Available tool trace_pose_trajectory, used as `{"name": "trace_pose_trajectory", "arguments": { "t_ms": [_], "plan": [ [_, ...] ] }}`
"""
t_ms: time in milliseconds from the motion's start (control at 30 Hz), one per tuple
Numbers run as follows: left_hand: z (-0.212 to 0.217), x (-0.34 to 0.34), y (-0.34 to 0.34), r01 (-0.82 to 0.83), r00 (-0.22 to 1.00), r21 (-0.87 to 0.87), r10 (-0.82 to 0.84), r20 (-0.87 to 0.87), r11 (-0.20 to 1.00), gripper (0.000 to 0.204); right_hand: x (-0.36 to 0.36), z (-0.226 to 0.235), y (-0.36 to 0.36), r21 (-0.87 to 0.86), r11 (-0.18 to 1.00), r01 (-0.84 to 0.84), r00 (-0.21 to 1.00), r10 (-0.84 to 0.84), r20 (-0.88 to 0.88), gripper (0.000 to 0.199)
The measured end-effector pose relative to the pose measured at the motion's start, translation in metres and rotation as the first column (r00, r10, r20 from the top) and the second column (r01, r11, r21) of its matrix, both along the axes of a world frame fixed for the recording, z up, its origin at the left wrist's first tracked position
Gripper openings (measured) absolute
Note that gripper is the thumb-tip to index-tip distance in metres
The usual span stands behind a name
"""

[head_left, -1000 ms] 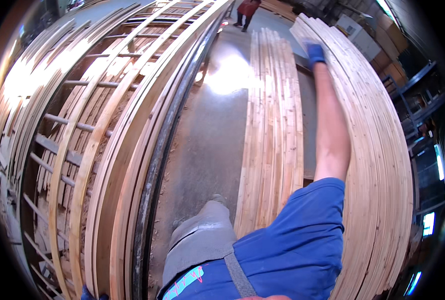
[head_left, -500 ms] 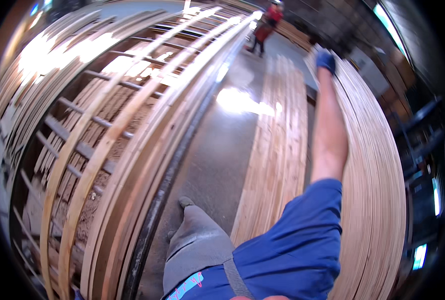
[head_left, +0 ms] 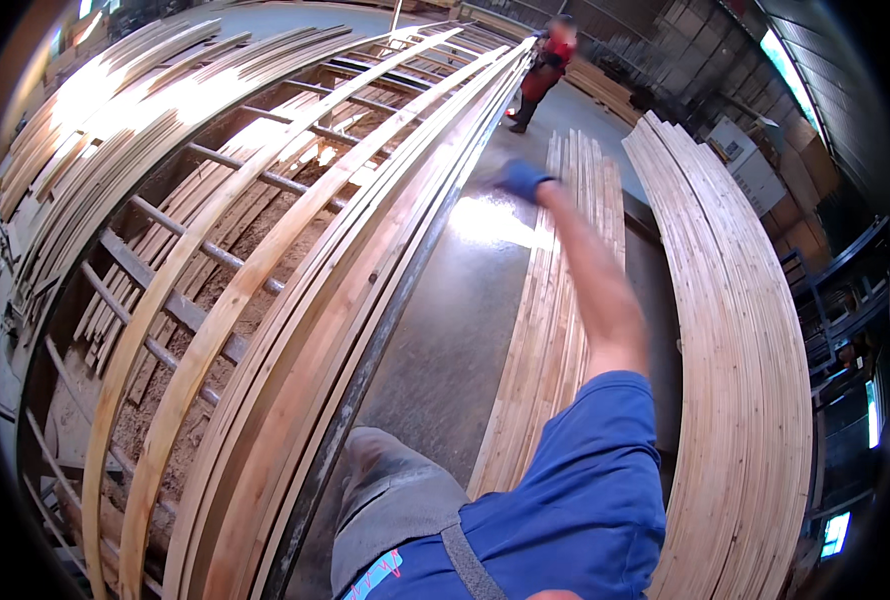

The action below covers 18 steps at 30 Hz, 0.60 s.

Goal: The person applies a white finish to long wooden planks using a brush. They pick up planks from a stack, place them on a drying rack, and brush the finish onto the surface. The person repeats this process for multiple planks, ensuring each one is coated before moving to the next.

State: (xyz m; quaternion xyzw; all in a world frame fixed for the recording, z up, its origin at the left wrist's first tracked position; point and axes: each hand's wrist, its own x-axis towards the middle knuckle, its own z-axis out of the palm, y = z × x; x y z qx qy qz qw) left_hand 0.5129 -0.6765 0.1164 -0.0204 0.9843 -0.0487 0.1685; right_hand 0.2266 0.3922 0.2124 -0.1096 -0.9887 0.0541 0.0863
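Observation:
My right hand (head_left: 523, 183), in a blue glove, reaches out ahead above the gap between the rack and the boards on the floor. Motion smears its fingers, so I cannot see whether they are closed; no board shows in it. Nearest on its left are long planks (head_left: 395, 235) lying along the edge of the metal roller rack (head_left: 193, 312). Below and to its right lies a low row of boards (head_left: 540, 350). Farther right stands a long stack of pale boards (head_left: 735, 400). My left hand is out of view.
Two narrow planks (head_left: 227, 300) lie lengthwise over the rollers, with sawdust and wood pieces beneath. More boards (head_left: 115, 150) are piled beyond the rack on the left. A person in red (head_left: 548, 72) stands at the rack's far end. White boxes (head_left: 745, 160) sit beyond the right stack.
My right hand has left the top of the right board stack and swung left toward the rack. The person in red now appears closer to the rack's far end.

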Motion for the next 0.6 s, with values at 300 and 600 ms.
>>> {"name": "trace_pose_trajectory", "arguments": {
  "t_ms": [300,600],
  "plan": [
    [0.014,-0.012,-0.024,-0.177,0.979,-0.167,0.191,0.072,0.97,0.069,-0.004,0.099,-0.035,0.112,0.926,0.36,0.68,-0.178,-0.711,0.059],
    [-0.075,0.037,-0.146,0.15,0.984,-0.408,-0.178,-0.031,0.9,0.069,-0.071,-0.03,-0.438,0.177,0.508,-0.843,0.534,0.755,0.38,0.096]
  ]
}}
